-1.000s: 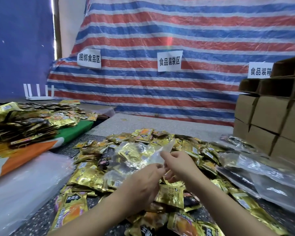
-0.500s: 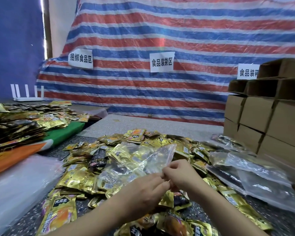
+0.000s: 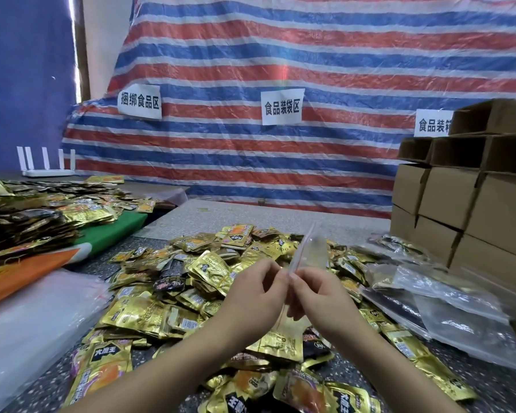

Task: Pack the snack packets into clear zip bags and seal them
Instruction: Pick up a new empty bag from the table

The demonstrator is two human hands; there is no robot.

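A clear zip bag point(image 3: 312, 253) with a red strip along its mouth stands almost edge-on above the pile, blurred. My left hand point(image 3: 255, 296) and my right hand point(image 3: 318, 296) meet at its lower edge, and each pinches the plastic between thumb and fingertips. Whether the bag holds anything I cannot tell. Under and around the hands lies a heap of gold and black snack packets point(image 3: 191, 278) spread over the speckled grey table point(image 3: 280, 219).
Filled clear bags point(image 3: 447, 296) lie at the right, before stacked cardboard boxes point(image 3: 459, 198). A sheaf of empty clear bags point(image 3: 33, 317) sits at the left. More packets point(image 3: 42, 210) are heaped on a green and orange surface behind it. A striped tarp hangs at the back.
The bag has swung from lying flat and leftward over the pile to standing upright and edge-on between my hands. Both hands have risen a little and closed together.
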